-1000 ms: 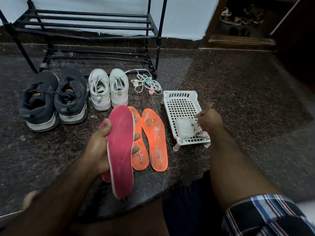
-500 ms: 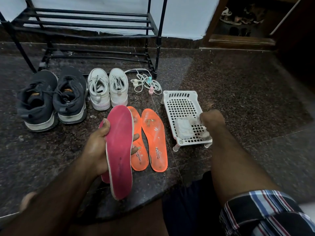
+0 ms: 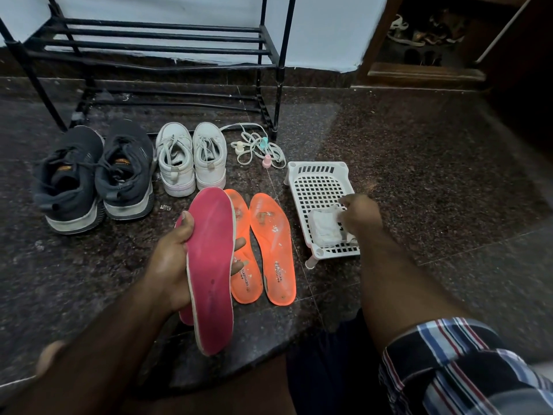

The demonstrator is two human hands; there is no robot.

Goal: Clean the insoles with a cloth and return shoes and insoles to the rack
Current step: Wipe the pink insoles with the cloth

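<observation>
My left hand [image 3: 175,259] grips a pink insole [image 3: 212,265] and holds it above the floor; a second pink insole [image 3: 185,316] shows partly behind it. Two orange insoles [image 3: 273,250] lie flat on the floor to its right, speckled with dirt. My right hand [image 3: 360,215] pinches a white cloth [image 3: 324,226] that lies in a white plastic basket [image 3: 317,187]. A dark grey pair of shoes [image 3: 95,175] and a white pair [image 3: 191,157] stand on the floor in front of the black metal rack [image 3: 155,40].
A tangle of white cord with small pastel toggles [image 3: 258,148] lies by the rack's right leg. A wooden doorway with footwear behind it [image 3: 425,31] is at the far right. The floor is dark speckled granite [image 3: 419,160]. My knees are at the bottom edge.
My right hand has shifted slightly over the basket and its fingers have closed on the edge of the white cloth. My left hand keeps the pink insole almost still.
</observation>
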